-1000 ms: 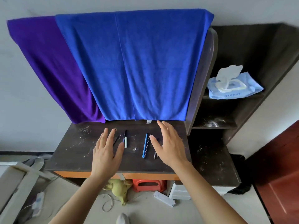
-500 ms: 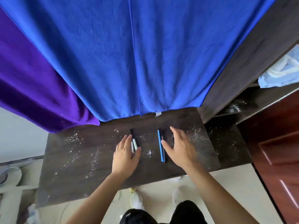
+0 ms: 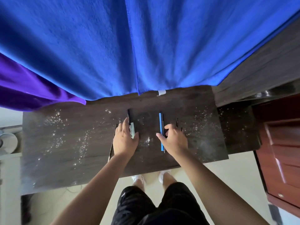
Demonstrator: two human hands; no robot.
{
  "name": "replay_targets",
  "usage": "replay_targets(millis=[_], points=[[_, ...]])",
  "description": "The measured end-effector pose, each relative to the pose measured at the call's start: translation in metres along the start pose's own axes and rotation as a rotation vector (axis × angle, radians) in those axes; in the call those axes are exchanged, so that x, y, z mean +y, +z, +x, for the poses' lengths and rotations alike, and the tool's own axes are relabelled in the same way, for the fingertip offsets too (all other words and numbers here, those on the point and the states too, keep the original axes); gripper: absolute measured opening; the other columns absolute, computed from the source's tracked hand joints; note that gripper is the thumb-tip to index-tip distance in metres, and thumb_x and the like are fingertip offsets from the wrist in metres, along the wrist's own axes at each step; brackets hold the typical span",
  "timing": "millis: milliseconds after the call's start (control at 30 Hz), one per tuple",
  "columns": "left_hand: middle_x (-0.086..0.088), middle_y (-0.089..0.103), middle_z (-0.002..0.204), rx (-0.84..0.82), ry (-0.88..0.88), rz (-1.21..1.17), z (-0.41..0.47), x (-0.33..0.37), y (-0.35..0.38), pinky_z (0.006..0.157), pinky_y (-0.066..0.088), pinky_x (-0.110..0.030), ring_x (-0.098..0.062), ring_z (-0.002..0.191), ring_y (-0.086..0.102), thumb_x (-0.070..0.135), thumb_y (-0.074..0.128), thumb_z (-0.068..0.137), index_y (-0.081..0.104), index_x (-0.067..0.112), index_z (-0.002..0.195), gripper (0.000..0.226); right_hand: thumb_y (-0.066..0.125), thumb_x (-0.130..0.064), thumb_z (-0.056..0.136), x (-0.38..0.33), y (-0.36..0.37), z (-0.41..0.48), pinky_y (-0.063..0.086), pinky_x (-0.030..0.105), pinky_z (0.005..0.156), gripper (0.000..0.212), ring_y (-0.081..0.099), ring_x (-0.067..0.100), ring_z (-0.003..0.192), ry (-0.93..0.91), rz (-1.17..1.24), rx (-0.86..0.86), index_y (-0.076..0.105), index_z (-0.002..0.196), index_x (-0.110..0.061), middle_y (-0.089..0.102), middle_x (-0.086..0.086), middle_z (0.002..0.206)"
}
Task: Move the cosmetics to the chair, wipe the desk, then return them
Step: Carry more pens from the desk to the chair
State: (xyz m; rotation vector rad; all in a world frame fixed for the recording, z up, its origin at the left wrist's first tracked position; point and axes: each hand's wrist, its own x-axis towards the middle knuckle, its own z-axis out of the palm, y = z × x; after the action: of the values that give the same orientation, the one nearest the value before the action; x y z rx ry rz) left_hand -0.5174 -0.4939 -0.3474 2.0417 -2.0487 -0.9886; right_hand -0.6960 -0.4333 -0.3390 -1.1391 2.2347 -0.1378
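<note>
reaching palm-down onto dusty desk [image 3: 65, 143], left hand [image 3: 124, 141] flat beside pale-capped pencil [image 3: 132, 130], right hand [image 3: 174, 140] curling round blue pencil [image 3: 161, 127]

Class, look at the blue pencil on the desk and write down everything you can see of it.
The blue pencil is a slim, straight stick of bright blue, smooth like plastic. It lies flat on the dark wood-grain desk, pointing away from the person, with a thinner dark pencil close along its right side. The right hand rests over its middle, thumb to its left, fingers curled beyond it; both ends show. White specks are scattered nearby.
</note>
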Motion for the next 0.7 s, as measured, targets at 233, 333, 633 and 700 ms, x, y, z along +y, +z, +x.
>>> replay_targets(millis=[233, 333, 633, 700], points=[[-0.011, 0.066, 0.110, 0.037, -0.005, -0.037, 0.012, 0.005, 0.006, 0.088, 0.043, -0.036, -0.032, 0.106, 0.057, 0.008, 0.063, 0.082, 0.064, 0.010, 0.121, 0.038, 0.076, -0.036, 0.082, 0.005, 0.003, 0.010, 0.051, 0.032, 0.073, 0.020, 0.068, 0.016, 0.077, -0.073, 0.180, -0.001, 0.072, 0.092, -0.020, 0.072, -0.006, 0.080], [-0.014, 0.066, 0.105, 0.040, -0.021, -0.029, 0.012, 0.008, 0.008, 0.084, 0.042, -0.035, -0.034, 0.101, 0.058, 0.007, 0.062, 0.082, 0.068, 0.009, 0.115, 0.033, 0.074, -0.034, 0.080, 0.004, 0.004, 0.012, 0.053, 0.033, 0.073, 0.018, 0.068, 0.016, 0.076, -0.094, 0.171, -0.008, 0.073, 0.092, -0.019, 0.073, -0.005, 0.080], [-0.017, 0.069, 0.102, 0.106, -0.046, -0.085, -0.002, 0.007, 0.007, 0.079, 0.045, -0.034, -0.037, 0.093, 0.063, 0.003, 0.064, 0.085, 0.072, 0.009, 0.117, 0.033, 0.071, -0.028, 0.075, 0.000, 0.004, 0.014, 0.053, 0.029, 0.069, 0.010, 0.068, 0.018, 0.071, -0.038, 0.168, -0.017, 0.075, 0.081, -0.021, 0.073, -0.002, 0.070], [-0.016, 0.069, 0.096, 0.104, -0.078, -0.088, -0.008, 0.006, 0.008, 0.073, 0.041, -0.031, -0.036, 0.087, 0.063, 0.005, 0.063, 0.086, 0.073, 0.012, 0.116, 0.033, 0.072, -0.028, 0.078, 0.002, 0.006, 0.015, 0.052, 0.029, 0.067, 0.011, 0.069, 0.020, 0.070, -0.054, 0.182, -0.012, 0.076, 0.080, -0.019, 0.074, 0.000, 0.069]])
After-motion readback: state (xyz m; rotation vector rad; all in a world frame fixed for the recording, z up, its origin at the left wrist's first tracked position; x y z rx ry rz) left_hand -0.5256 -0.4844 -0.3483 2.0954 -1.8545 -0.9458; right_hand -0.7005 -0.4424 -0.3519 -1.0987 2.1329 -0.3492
